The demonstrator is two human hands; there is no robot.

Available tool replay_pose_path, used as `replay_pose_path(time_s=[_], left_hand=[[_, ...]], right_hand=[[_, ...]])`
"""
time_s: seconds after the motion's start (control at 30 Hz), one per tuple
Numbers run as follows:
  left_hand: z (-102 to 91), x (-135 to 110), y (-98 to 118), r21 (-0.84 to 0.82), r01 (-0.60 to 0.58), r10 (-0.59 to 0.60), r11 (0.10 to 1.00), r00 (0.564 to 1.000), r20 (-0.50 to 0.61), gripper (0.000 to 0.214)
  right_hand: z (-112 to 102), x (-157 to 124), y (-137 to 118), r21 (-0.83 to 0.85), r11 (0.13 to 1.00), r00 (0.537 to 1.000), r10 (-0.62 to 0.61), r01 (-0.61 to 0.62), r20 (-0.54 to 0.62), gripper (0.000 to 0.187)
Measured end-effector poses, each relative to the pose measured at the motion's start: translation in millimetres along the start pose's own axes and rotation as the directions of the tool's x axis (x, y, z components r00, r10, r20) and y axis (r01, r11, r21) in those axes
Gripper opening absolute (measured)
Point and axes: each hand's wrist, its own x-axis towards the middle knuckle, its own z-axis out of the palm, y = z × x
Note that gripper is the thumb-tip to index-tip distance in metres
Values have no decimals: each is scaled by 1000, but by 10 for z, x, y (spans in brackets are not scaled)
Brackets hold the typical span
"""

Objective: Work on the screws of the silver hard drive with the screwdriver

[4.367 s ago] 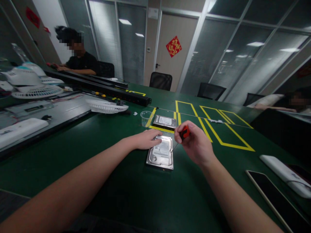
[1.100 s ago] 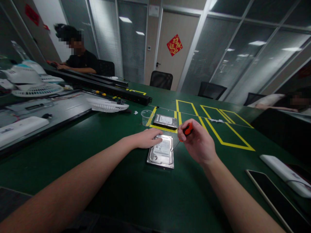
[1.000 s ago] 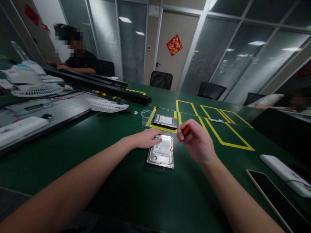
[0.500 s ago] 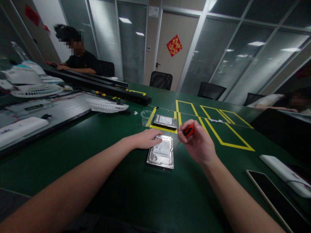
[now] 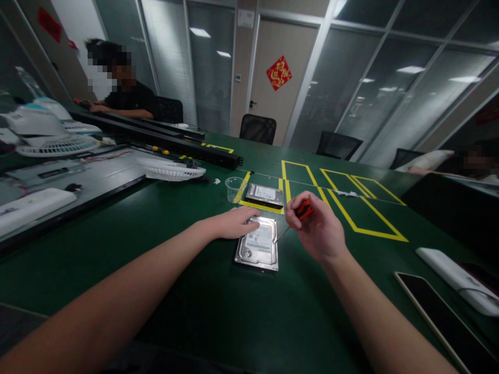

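Two hard drives, near hard drive (image 5: 258,244) under flat left hand (image 5: 234,222), right hand (image 5: 317,231) beside it gripping red screwdriver (image 5: 303,209), far hard drive (image 5: 265,195) behind it

Beyond my work, a second hard drive (image 5: 265,195) lies inside a yellow tape outline (image 5: 260,206), a clear plastic cup (image 5: 234,189) just left of it. Far left, a white fan grille (image 5: 170,170). Near right, a dark tablet (image 5: 444,319) and a white case (image 5: 458,281).
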Motion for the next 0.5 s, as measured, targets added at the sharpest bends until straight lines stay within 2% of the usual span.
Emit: replay_pose_path(time_s=[0.5], left_hand=[[10, 2, -2, 12, -9, 9, 1000, 1000, -11, 47]], right_hand=[[5, -1, 2, -20, 1000, 1000, 0, -1, -8, 34]])
